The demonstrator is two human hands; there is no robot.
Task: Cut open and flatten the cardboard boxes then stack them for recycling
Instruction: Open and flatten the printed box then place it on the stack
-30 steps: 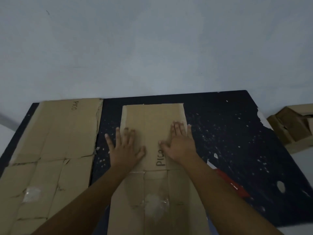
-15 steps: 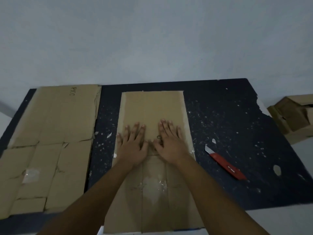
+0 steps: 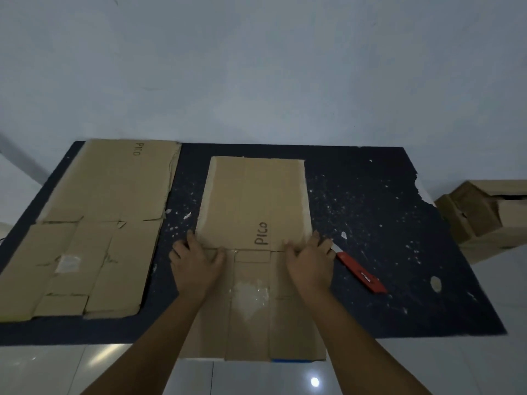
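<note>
Head view: hands (image 3: 253, 265) press flattened box (image 3: 252, 206).

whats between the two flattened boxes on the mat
Head view: only bare dark mat with white flecks separates the left flattened box from the middle flattened box.

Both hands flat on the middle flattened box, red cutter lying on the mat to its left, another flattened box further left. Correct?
Not quite. In the head view the red cutter lies on the mat to the right of the middle flattened box, by the right hand. The rest holds: left hand also presses it, and the other flattened box lies left.
</note>
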